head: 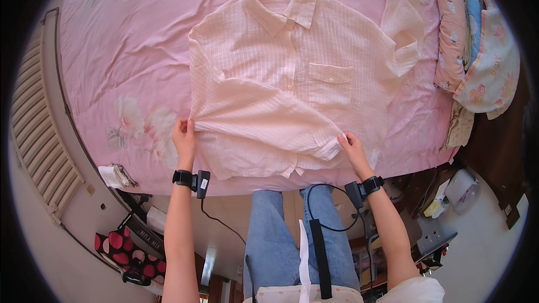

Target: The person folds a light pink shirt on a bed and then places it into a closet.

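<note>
A pale pink button-up shirt point(269, 61) lies front up on a pink floral bedsheet point(139, 67), its collar point(269, 17) at the far side. The sleeve on my left point(261, 113) is folded diagonally across the front. My left hand point(184, 134) pinches the sleeve's folded edge at the shirt's left side. My right hand point(353, 151) grips the sleeve's cuff point(328, 147) near the lower right of the shirt. The other sleeve point(402, 21) extends outward at the right, bent and crumpled. A chest pocket point(331, 84) with a buttoned flap shows above the folded sleeve.
Folded bedding point(450, 29) is stacked along the bed's right edge, with a patterned towel point(490, 67) draped over it. A small white cloth point(116, 176) rests at the near left corner. Cables run from black devices strapped to both wrists. A radiator point(42, 126) stands at left.
</note>
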`<state>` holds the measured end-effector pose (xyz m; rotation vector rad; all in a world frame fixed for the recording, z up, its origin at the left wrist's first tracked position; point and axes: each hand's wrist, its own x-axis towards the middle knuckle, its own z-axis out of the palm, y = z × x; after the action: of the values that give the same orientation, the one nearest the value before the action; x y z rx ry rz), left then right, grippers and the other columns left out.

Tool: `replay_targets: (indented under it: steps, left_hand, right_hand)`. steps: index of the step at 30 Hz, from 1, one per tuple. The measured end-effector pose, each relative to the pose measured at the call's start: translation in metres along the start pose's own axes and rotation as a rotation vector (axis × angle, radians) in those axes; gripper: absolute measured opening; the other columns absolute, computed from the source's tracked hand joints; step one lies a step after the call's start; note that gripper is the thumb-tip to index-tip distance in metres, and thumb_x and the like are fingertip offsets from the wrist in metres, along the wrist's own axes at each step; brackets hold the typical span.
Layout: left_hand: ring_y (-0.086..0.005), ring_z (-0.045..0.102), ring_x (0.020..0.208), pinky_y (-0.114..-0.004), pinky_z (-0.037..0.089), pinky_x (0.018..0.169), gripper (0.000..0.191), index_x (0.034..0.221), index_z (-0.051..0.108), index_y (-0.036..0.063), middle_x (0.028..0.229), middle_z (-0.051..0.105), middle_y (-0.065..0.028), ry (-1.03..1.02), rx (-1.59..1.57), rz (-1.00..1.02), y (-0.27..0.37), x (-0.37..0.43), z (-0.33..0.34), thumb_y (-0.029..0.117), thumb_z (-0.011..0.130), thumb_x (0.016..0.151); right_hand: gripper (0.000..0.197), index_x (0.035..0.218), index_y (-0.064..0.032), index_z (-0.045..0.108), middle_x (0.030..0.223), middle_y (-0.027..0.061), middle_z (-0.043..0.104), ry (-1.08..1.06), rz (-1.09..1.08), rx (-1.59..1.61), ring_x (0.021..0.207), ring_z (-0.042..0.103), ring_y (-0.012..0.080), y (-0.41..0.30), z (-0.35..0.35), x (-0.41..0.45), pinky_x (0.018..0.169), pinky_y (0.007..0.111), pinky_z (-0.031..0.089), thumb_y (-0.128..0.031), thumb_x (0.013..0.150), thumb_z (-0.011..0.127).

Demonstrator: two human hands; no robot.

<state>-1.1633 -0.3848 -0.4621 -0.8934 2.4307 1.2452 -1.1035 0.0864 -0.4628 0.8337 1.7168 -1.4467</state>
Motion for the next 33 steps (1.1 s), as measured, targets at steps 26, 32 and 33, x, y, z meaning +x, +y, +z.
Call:
replay_targets:
  steps: [26, 32, 33]
  left_hand:
    - [-0.0310, 0.010, 0.135, -0.050, 0.000, 0.106, 0.060, 0.137, 0.032, 0.0195, 0.145, 0.015, -0.0157, -0.248, 0.691, 0.896, 0.148, -0.041, 0.150, 0.037, 0.052, 0.083]
    - [-0.0303, 0.013, 0.135, -0.051, 0.002, 0.107, 0.059, 0.137, 0.032, 0.0220, 0.145, 0.018, -0.0132, -0.521, 0.678, 1.024, 0.181, -0.072, 0.246, 0.038, 0.051, 0.083]
    - [-0.0293, 0.014, 0.134, -0.051, 0.003, 0.107, 0.057, 0.136, 0.033, 0.0235, 0.145, 0.019, -0.0118, -0.535, 0.704, 0.990, 0.178, -0.070, 0.253, 0.039, 0.049, 0.084]
  right_hand:
    - [0.007, 0.080, -0.0021, 0.046, 0.064, 0.0026, 0.041, 0.752, -0.649, -0.059, 0.058, 0.040, 0.0134, -0.130, -0.090, 0.055, 0.054, 0.027, 0.036, -0.002, 0.079, 0.053]
    - [0.038, 0.097, 0.0028, 0.051, 0.091, 0.0132, 0.053, 1.121, -0.746, -0.262, 0.081, 0.051, 0.0231, -0.236, -0.202, 0.193, 0.075, 0.036, 0.042, -0.024, 0.074, 0.066]
    - [0.041, 0.099, 0.0030, 0.052, 0.092, 0.0135, 0.055, 0.887, -0.598, -0.053, 0.082, 0.054, 0.0230, -0.246, -0.199, 0.202, 0.074, 0.035, 0.044, -0.027, 0.075, 0.066]
